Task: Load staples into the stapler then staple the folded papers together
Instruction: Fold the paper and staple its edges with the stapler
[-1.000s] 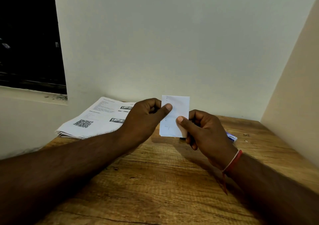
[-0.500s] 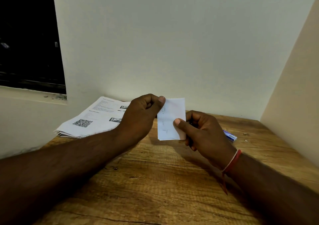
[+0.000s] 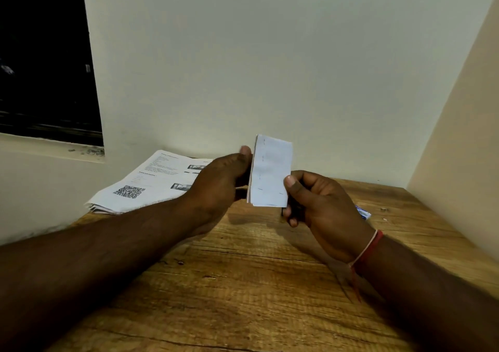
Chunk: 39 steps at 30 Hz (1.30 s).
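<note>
At the left of the frame, a stack of printed sheets (image 3: pixel 151 183) lies on the table (image 3: pixel 243 284) against the wall, out of the way. Just right of it, the left hand (image 3: pixel 218 187) is curled beside the left edge of the folded papers (image 3: pixel 270 172); its fingertip sits by that edge, but whether it pinches the papers or something dark beneath cannot be told. The papers stand upright at frame centre, lifted off the table, likely so their edges can be squared and the staple marks down the left side checked. The right hand (image 3: pixel 321 205) pinches the lower right corner with its thumb in front and fingers behind, steadying the bundle. A dark object shows under those fingers, perhaps the stapler, though most of it is hidden. Further right, a small blue-and-white item (image 3: pixel 364 213), possibly a staple box, peeks from behind the wrist, mostly covered. Both forearms are cut off by the lower frame edge
</note>
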Available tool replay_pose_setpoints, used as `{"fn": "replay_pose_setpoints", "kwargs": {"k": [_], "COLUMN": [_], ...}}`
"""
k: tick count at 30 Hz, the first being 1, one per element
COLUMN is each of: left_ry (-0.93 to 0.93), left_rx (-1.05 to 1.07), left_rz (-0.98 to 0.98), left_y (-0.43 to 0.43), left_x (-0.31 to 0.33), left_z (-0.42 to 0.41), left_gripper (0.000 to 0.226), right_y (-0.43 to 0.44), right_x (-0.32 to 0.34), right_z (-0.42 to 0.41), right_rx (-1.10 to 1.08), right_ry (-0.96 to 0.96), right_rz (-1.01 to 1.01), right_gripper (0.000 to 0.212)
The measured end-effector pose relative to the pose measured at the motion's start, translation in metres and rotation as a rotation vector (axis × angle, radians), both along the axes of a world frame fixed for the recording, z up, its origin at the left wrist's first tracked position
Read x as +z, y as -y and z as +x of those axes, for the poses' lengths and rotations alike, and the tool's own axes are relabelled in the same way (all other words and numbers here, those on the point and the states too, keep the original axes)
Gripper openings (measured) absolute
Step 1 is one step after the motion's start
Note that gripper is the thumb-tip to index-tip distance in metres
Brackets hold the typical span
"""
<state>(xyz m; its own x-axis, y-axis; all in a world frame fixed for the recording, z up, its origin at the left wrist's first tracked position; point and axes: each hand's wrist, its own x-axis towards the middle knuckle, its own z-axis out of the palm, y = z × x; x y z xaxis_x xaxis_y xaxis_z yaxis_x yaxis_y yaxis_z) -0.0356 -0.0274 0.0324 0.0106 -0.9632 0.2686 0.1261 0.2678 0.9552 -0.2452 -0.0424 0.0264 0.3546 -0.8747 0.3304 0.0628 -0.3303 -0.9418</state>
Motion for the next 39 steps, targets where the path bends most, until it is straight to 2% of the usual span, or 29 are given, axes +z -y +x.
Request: {"fn": "replay_pose_setpoints", "kwargs": {"k": [2, 4, 7, 10, 12, 15, 17, 19, 22, 25, 27, 31, 34, 39], "left_ry": [0.038, 0.083, 0.07, 0.029, 0.034, 0.01, -0.002, 0.006, 0.155, 0.318, 0.365, 0.353, 0.41, 0.519], "left_rx": [-0.166, -0.327, -0.406, -0.427, -0.404, -0.299, -0.22, -0.138, 0.018, 0.098, 0.1, -0.025, -0.028, 0.004], "left_rz": [0.011, -0.012, -0.046, -0.081, -0.091, -0.078, -0.058, -0.032, -0.053, -0.109, -0.125, -0.117, -0.134, -0.109], "left_y": [-0.001, -0.004, -0.007, -0.006, -0.005, -0.003, 0.001, 0.006, 0.01, 0.01, 0.008, 0.004, 0.004, 0.004], "left_x": [-0.004, -0.006, -0.006, -0.006, -0.005, -0.002, -0.002, -0.002, -0.003, -0.003, -0.004, -0.006, -0.006, -0.004], "left_z": [0.001, 0.0, -0.003, -0.001, 0.0, 0.0, 0.003, 0.008, 0.013, 0.012, 0.01, 0.006, 0.006, 0.01], "left_gripper": [0.039, 0.042, 0.046, 0.039, 0.037, 0.043, 0.04, 0.036, 0.023, 0.023, 0.029, 0.055, 0.052, 0.046], "right_y": [-0.002, -0.005, -0.009, -0.013, -0.014, -0.01, -0.006, -0.002, 0.001, -0.002, -0.002, 0.0, 0.0, 0.002], "right_x": [0.001, 0.002, 0.005, 0.006, 0.006, 0.005, 0.01, 0.014, 0.017, 0.013, 0.009, 0.009, 0.007, 0.005], "right_z": [0.002, 0.004, 0.006, 0.006, 0.006, 0.007, 0.004, -0.002, -0.008, -0.006, -0.004, -0.003, -0.001, 0.002], "right_rx": [0.069, 0.125, 0.194, 0.219, 0.161, -0.025, -0.104, -0.126, -0.119, -0.137, -0.161, -0.189, -0.193, -0.224], "right_ry": [0.052, 0.085, 0.111, 0.097, 0.066, 0.051, 0.102, 0.177, 0.125, -0.002, -0.027, 0.0, -0.006, 0.025], "right_rz": [0.072, 0.12, 0.164, 0.169, 0.149, 0.181, 0.23, 0.269, 0.219, 0.091, 0.041, 0.033, 0.025, 0.035], "right_gripper": [0.035, 0.042, 0.032, 0.024, 0.016, 0.028, 0.024, 0.03, 0.04, 0.022, 0.01, 0.009, 0.008, 0.025]}}
